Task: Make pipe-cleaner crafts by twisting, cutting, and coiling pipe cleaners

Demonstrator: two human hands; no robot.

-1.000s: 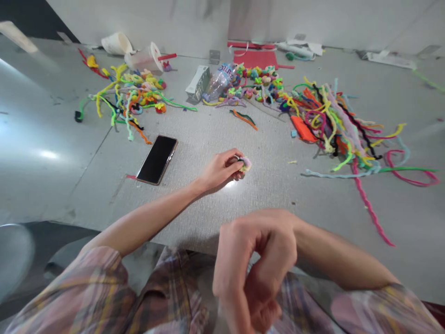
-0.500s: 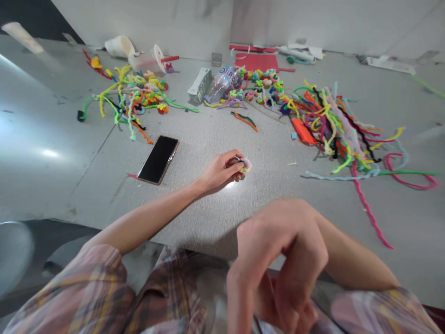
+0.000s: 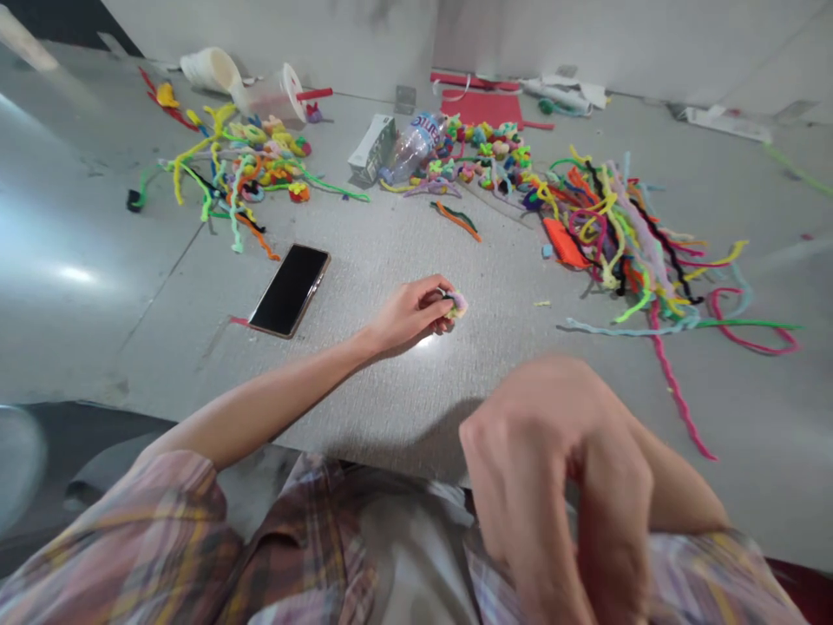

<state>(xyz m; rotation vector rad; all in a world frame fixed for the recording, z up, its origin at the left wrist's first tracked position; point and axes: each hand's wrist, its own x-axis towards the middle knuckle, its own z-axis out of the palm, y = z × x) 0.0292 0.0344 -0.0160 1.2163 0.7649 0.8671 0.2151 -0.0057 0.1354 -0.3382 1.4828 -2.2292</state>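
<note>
My left hand (image 3: pixel 416 310) rests on the grey table near its middle, thumb and fingers closed on a small fuzzy pipe-cleaner piece (image 3: pixel 459 304) in pale pink, yellow and dark colours. Part of that piece is hidden by the fingers. Close to the camera, my right hand (image 3: pixel 560 469) is raised above the table's front edge and my lap. Its fingers bend downward, are smeared, and run out of the frame at the bottom, so whether they hold anything is hidden. A phone (image 3: pixel 290 290) with a dark screen lies left of my left hand.
Loose pipe cleaners (image 3: pixel 641 234) are heaped at the right, with a second tangle (image 3: pixel 253 169) at the left. Toward the back lie a plastic bottle (image 3: pixel 413 149), a small box (image 3: pixel 373 149), more fuzzy pieces (image 3: pixel 495 156), a cup (image 3: pixel 212 69) and a red sheet (image 3: pixel 482 109). A partition stands behind.
My right hand has shifted rightward and turned, its fingers now pointing more downward. My left hand keeps its hold on the small piece. The view has shifted slightly.
</note>
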